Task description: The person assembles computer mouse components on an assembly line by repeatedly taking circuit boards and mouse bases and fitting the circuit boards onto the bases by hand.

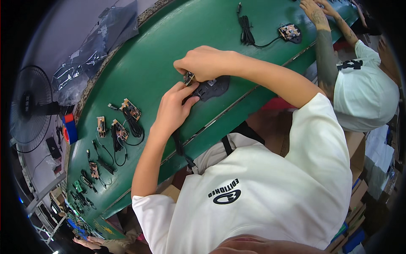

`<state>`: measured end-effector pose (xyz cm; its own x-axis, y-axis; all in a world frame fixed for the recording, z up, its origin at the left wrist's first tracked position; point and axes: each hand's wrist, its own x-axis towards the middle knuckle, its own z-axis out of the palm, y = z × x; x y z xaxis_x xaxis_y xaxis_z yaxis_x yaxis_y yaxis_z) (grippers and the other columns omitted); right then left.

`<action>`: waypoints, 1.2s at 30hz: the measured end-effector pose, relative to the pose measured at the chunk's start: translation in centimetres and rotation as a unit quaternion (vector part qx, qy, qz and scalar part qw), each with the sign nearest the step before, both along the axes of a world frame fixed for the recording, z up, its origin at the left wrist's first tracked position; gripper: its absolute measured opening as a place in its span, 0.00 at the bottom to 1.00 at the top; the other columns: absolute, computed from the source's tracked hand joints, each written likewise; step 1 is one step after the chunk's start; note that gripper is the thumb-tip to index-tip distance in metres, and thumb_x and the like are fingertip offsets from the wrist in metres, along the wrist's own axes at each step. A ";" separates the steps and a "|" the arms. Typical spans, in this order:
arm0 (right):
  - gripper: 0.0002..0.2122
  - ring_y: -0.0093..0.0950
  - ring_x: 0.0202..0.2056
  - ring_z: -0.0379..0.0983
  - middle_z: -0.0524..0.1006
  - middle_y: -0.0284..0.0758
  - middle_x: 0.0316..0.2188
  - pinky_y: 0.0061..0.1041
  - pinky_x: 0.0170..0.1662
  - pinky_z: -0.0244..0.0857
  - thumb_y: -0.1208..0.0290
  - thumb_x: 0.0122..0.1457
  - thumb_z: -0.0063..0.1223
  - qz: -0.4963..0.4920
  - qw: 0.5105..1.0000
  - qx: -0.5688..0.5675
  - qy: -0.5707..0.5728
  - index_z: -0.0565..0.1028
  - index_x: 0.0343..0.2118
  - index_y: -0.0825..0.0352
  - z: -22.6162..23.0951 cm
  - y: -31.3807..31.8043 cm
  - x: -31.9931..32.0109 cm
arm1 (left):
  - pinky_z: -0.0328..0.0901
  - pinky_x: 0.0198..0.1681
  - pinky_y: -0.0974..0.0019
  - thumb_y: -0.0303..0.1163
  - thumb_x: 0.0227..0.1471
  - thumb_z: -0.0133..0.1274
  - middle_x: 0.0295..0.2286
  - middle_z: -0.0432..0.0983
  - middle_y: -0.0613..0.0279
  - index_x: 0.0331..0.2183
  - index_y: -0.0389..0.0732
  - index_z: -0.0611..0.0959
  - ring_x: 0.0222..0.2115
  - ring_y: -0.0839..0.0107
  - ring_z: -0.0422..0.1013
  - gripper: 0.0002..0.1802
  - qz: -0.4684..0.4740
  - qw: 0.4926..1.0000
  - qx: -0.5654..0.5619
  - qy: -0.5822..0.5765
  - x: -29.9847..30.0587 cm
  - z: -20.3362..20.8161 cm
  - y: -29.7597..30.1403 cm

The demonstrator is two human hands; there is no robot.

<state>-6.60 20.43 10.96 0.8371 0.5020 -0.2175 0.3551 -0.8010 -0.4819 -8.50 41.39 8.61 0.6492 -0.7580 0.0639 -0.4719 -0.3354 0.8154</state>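
My right hand (205,63) reaches in from the right, its fingers curled around a small circuit board (189,78). Just below, my left hand (174,106) has thumb and forefinger closed at the left end of a black plastic mouse base (214,88), which lies on the green table (169,38). The fingertips of both hands nearly meet there. A black cable (177,143) emerges below my left wrist and hangs toward the table's near edge. Fingers hide part of the board and of the base's end.
Several circuit boards with cables (132,116) lie along the table to the left. A blue-and-orange tape roll (69,128), a fan (30,106) and plastic bags (91,55) stand beyond. Far right, a wired mouse base (289,32) lies near a co-worker's arm (325,55).
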 end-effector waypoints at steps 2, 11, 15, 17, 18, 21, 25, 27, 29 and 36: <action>0.19 0.42 0.31 0.78 0.79 0.38 0.26 0.39 0.33 0.67 0.71 0.48 0.67 0.004 1.000 -0.008 -0.010 0.73 0.42 0.64 -0.5 -0.1 0.4 | 0.67 0.35 0.62 0.24 0.49 0.65 0.32 0.75 0.54 0.48 0.36 0.84 0.28 0.62 0.71 0.22 -0.034 0.999 0.024 -0.010 0.5 0.6 -0.3; 0.19 0.35 0.35 0.72 0.76 0.38 0.32 0.34 0.39 0.66 0.64 0.50 0.63 -0.046 0.958 0.234 0.163 0.72 0.44 0.66 1.2 -3.1 -2.5 | 0.65 0.34 0.56 0.25 0.45 0.66 0.28 0.73 0.52 0.41 0.35 0.85 0.26 0.56 0.69 0.18 -0.042 0.994 0.082 0.056 1.9 1.0 -0.6; 0.14 0.34 0.44 0.72 0.79 0.34 0.40 0.35 0.50 0.65 0.69 0.49 0.69 -0.056 0.959 0.275 -0.028 0.78 0.37 0.66 -0.7 -3.7 -6.3 | 0.65 0.34 0.56 0.23 0.48 0.63 0.27 0.73 0.53 0.42 0.36 0.86 0.26 0.56 0.69 0.16 -0.048 0.991 0.082 0.093 2.3 1.1 -0.5; 0.14 0.35 0.46 0.72 0.80 0.33 0.43 0.39 0.55 0.63 0.70 0.48 0.72 -0.046 0.961 0.264 -0.059 0.80 0.36 0.65 -1.0 -3.7 -7.1 | 0.64 0.32 0.63 0.21 0.53 0.59 0.27 0.72 0.56 0.43 0.35 0.85 0.25 0.65 0.66 0.13 -0.061 0.993 0.050 0.088 2.5 0.7 -0.4; 0.13 0.34 0.47 0.73 0.80 0.33 0.45 0.41 0.57 0.62 0.70 0.48 0.71 -0.020 0.963 0.245 -0.109 0.80 0.36 0.64 -1.1 -3.7 -7.1 | 0.64 0.32 0.63 0.21 0.53 0.59 0.27 0.72 0.56 0.43 0.35 0.85 0.25 0.65 0.66 0.13 -0.061 0.993 0.049 0.089 2.6 0.7 -0.4; 0.13 0.33 0.50 0.73 0.80 0.32 0.46 0.44 0.61 0.59 0.68 0.50 0.70 0.000 0.962 0.208 -0.175 0.81 0.38 0.62 -2.0 -3.9 -8.1 | 0.64 0.33 0.63 0.20 0.56 0.55 0.28 0.74 0.57 0.45 0.35 0.85 0.26 0.66 0.67 0.14 -0.074 0.992 0.041 0.092 3.0 0.5 -0.5; 0.12 0.32 0.53 0.74 0.79 0.34 0.51 0.49 0.63 0.57 0.69 0.50 0.68 -0.024 0.960 0.192 -0.202 0.82 0.39 0.61 -3.0 -3.6 -9.3 | 0.64 0.32 0.66 0.21 0.58 0.54 0.27 0.74 0.58 0.47 0.34 0.84 0.26 0.71 0.66 0.15 -0.080 0.983 0.065 0.152 3.9 0.6 -0.8; 0.12 0.33 0.52 0.75 0.79 0.35 0.51 0.49 0.63 0.58 0.70 0.51 0.68 -0.017 0.960 0.190 -0.206 0.82 0.39 0.61 -2.5 -3.6 -8.9 | 0.63 0.32 0.67 0.21 0.58 0.54 0.27 0.74 0.60 0.48 0.34 0.84 0.26 0.73 0.66 0.15 -0.090 0.978 0.078 0.173 4.5 0.9 -0.9; 0.12 0.33 0.52 0.75 0.79 0.35 0.51 0.50 0.62 0.59 0.71 0.51 0.67 0.003 0.964 0.168 -0.209 0.82 0.40 0.61 -2.1 -3.5 -8.7 | 0.63 0.32 0.68 0.21 0.58 0.53 0.26 0.74 0.62 0.48 0.34 0.84 0.26 0.76 0.64 0.16 -0.101 0.965 0.080 0.227 4.9 0.9 -0.9; 0.13 0.33 0.50 0.76 0.79 0.36 0.51 0.49 0.61 0.61 0.70 0.52 0.66 0.003 0.967 0.157 -0.202 0.82 0.42 0.60 -1.6 -3.8 -8.4 | 0.66 0.33 0.66 0.20 0.57 0.53 0.25 0.78 0.58 0.46 0.35 0.85 0.26 0.75 0.68 0.16 -0.110 0.957 0.080 0.255 5.5 0.2 -1.1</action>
<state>-15.02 16.58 9.40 0.8185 0.4951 0.2916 0.5699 -0.6345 -0.5222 -2.96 40.26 8.85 0.3877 -0.8540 -0.3471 -0.0996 -0.4131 0.9052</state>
